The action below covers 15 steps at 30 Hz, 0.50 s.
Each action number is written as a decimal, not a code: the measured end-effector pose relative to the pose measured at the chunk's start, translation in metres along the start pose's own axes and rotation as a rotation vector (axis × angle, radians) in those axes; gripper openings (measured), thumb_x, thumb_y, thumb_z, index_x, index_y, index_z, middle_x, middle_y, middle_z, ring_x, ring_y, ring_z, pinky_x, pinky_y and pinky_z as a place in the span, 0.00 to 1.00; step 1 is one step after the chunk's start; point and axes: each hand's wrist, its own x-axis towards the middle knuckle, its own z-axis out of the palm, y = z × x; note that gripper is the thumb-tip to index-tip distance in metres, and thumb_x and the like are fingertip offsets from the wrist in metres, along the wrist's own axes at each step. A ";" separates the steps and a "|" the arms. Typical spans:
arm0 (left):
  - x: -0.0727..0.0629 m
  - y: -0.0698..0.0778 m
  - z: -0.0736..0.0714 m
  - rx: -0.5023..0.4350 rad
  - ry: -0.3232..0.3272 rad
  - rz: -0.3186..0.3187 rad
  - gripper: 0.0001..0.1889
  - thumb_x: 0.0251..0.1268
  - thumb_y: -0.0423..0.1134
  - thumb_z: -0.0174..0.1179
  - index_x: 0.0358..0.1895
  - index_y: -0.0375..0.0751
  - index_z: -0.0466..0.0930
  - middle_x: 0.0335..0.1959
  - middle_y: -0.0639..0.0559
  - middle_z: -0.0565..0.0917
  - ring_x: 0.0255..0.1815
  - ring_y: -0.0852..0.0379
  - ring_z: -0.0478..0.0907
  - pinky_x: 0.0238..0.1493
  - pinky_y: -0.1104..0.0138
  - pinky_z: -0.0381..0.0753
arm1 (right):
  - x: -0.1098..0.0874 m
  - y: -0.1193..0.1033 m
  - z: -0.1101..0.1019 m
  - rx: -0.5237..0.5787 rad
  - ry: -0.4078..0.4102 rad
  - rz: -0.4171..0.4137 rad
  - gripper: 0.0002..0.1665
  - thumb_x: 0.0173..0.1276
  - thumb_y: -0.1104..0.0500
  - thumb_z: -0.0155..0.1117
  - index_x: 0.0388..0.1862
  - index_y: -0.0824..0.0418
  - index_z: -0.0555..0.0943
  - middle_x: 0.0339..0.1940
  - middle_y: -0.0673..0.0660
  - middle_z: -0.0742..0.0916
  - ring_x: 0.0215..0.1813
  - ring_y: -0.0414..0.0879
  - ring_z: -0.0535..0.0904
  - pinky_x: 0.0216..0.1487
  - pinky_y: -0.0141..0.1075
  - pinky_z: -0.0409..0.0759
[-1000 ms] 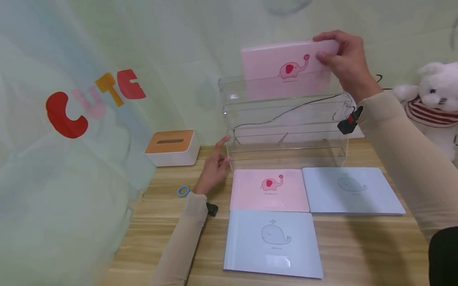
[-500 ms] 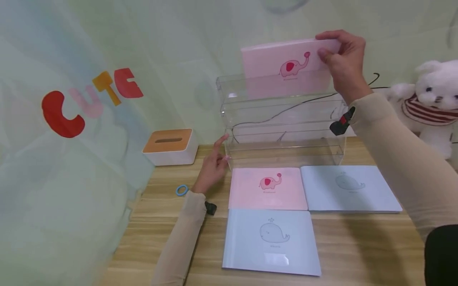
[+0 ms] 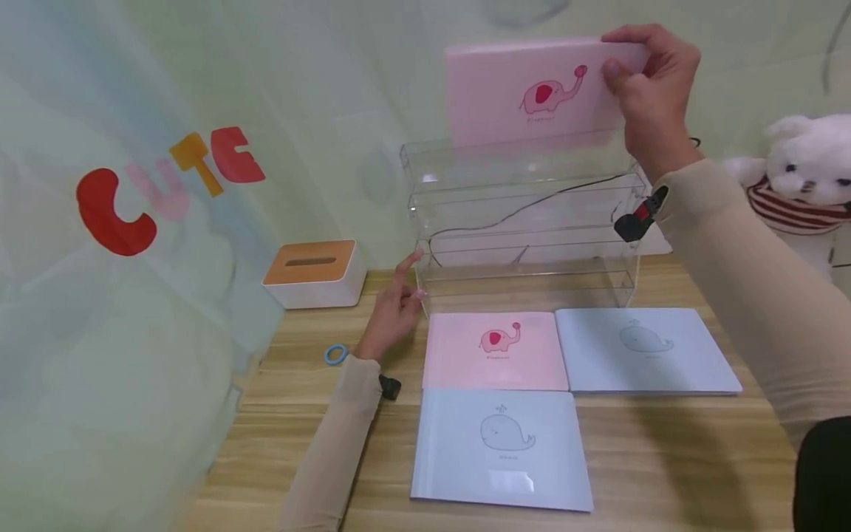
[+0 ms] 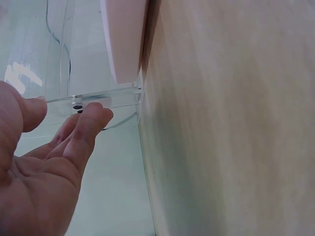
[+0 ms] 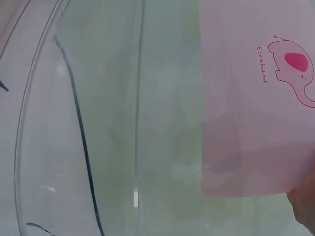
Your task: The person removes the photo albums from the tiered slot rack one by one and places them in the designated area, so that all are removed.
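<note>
My right hand [image 3: 661, 96] pinches the upper right corner of a pink book [image 3: 492, 92] with an elephant on its cover. The book stands upright over the top tier of a clear acrylic rack [image 3: 532, 288], its lower edge overlapping the tier's front panel in the head view. In the right wrist view, the book [image 5: 246, 113] appears beside the clear tiers. My left hand [image 3: 392, 314] touches the rack's left side, index finger stretched up along it and thumb lower down. The left wrist view shows that hand [image 4: 54, 167] with fairly straight fingers at the side panel.
Before the rack lie another pink elephant book [image 3: 465, 355] and two pale blue whale books, one at right [image 3: 598, 362] and one in front [image 3: 452, 443]. A tissue box [image 3: 326, 292] and blue ring [image 3: 335, 355] are left; a white plush bear [image 3: 807, 155] sits right. A dark cable [image 3: 532, 207] runs behind the rack.
My right hand has raised the pink book higher out of the rack's top tier, mostly in the last half second. The left hand has stayed at the rack's side.
</note>
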 end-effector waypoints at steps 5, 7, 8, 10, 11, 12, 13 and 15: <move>0.001 0.000 0.002 0.001 -0.008 0.004 0.40 0.82 0.32 0.57 0.86 0.71 0.52 0.21 0.51 0.75 0.20 0.62 0.63 0.28 0.68 0.70 | -0.001 -0.017 -0.001 0.026 0.020 -0.036 0.13 0.74 0.72 0.67 0.49 0.61 0.93 0.52 0.52 0.89 0.59 0.47 0.85 0.70 0.37 0.83; 0.001 0.000 0.002 0.006 -0.006 0.010 0.40 0.83 0.32 0.56 0.86 0.70 0.52 0.20 0.51 0.75 0.19 0.61 0.63 0.28 0.68 0.70 | -0.001 -0.023 -0.002 0.043 0.034 -0.045 0.14 0.73 0.73 0.67 0.48 0.61 0.93 0.53 0.53 0.89 0.60 0.47 0.85 0.71 0.37 0.83; 0.001 0.001 0.002 0.006 -0.005 0.013 0.40 0.83 0.32 0.56 0.86 0.70 0.52 0.20 0.50 0.75 0.19 0.61 0.63 0.27 0.68 0.70 | -0.001 -0.026 -0.003 0.048 0.042 -0.045 0.14 0.73 0.73 0.67 0.48 0.62 0.93 0.54 0.53 0.89 0.60 0.47 0.85 0.71 0.37 0.82; 0.001 0.000 0.002 0.011 -0.001 0.016 0.40 0.83 0.32 0.57 0.86 0.70 0.52 0.21 0.49 0.76 0.20 0.60 0.64 0.28 0.68 0.70 | -0.003 -0.030 -0.005 0.066 0.054 -0.044 0.14 0.72 0.74 0.68 0.49 0.62 0.93 0.54 0.53 0.89 0.61 0.49 0.85 0.72 0.38 0.82; 0.002 0.000 0.002 0.013 -0.001 0.016 0.40 0.83 0.32 0.57 0.86 0.70 0.52 0.22 0.49 0.77 0.20 0.60 0.64 0.28 0.67 0.71 | -0.004 -0.031 -0.006 0.071 0.056 -0.044 0.14 0.72 0.74 0.68 0.49 0.63 0.93 0.54 0.53 0.88 0.61 0.49 0.85 0.72 0.38 0.82; 0.002 0.000 0.001 0.016 -0.001 0.016 0.40 0.83 0.32 0.57 0.86 0.70 0.52 0.23 0.49 0.78 0.21 0.60 0.65 0.29 0.67 0.71 | -0.005 -0.032 -0.008 0.076 0.059 -0.033 0.13 0.71 0.74 0.69 0.49 0.63 0.93 0.54 0.53 0.88 0.62 0.49 0.84 0.73 0.38 0.81; 0.002 0.000 0.001 0.017 -0.001 0.015 0.40 0.83 0.32 0.57 0.86 0.71 0.52 0.23 0.49 0.79 0.21 0.60 0.65 0.29 0.67 0.72 | -0.007 -0.033 -0.010 0.080 0.059 -0.026 0.13 0.71 0.73 0.69 0.49 0.63 0.93 0.54 0.53 0.88 0.62 0.48 0.84 0.73 0.38 0.81; 0.002 -0.001 0.001 0.018 -0.001 0.014 0.40 0.83 0.32 0.57 0.86 0.71 0.52 0.25 0.48 0.81 0.21 0.60 0.66 0.30 0.67 0.73 | -0.010 -0.033 -0.015 0.082 0.052 -0.021 0.12 0.70 0.73 0.70 0.49 0.64 0.92 0.54 0.53 0.87 0.62 0.48 0.82 0.74 0.39 0.80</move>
